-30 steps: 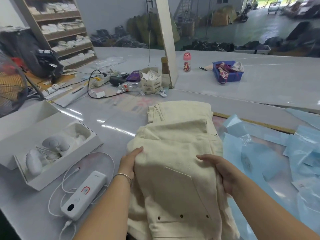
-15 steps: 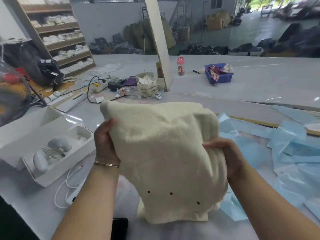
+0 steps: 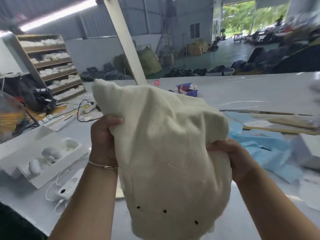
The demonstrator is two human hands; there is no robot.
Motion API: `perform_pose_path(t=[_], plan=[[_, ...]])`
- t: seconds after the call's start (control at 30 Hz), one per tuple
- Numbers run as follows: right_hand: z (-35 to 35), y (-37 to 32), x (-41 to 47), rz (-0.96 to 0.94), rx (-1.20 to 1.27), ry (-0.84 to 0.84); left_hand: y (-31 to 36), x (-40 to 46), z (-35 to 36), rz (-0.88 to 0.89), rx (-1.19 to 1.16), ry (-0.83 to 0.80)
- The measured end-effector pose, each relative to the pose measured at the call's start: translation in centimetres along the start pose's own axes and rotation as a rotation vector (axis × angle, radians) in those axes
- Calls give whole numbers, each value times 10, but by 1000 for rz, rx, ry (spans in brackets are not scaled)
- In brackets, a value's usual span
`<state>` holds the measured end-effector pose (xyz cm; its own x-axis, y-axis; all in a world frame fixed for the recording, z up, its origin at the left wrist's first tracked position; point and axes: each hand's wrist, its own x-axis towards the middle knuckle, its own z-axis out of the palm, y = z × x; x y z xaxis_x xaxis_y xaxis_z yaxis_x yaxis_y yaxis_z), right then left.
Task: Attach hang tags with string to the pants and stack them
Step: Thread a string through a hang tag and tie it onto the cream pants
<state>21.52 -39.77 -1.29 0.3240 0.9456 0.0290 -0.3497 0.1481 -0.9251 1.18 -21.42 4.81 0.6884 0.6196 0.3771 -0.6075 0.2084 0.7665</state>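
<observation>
My bench in a garment warehouse.
Around me I see a long white work table (image 3: 242,90), wooden shelves (image 3: 52,64) of folded cloth, bulging sacks (image 3: 149,61) against corrugated walls, and a wide loading doorway (image 3: 239,19).

both arms raised; left hand (image 3: 103,135) and right hand (image 3: 230,158) fists clenched.

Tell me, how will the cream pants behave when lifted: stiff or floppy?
Probably floppy: the pants sag and bunch between the left hand and right hand. Likely light for their size, as pinch grips hold them up. They seem unlikely to slip.
</observation>
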Motion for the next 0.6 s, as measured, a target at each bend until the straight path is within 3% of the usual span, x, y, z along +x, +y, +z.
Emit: perform_pose_path(t=[0.3, 0.43, 0.5, 0.6], plan=[[-111, -62, -184, 28, -424, 386, -117, -100, 190, -211, -71, 90], [-160, -119, -243, -25, -604, 415, -149, -131, 255, -328, 67, 92], [-178, -145, -257, -15, -678, 383, -162, -146, 271, -247, 241, 100], [-187, -160, -249, 8, -746, 308, -182, -167, 269, 81, 850, 130]])
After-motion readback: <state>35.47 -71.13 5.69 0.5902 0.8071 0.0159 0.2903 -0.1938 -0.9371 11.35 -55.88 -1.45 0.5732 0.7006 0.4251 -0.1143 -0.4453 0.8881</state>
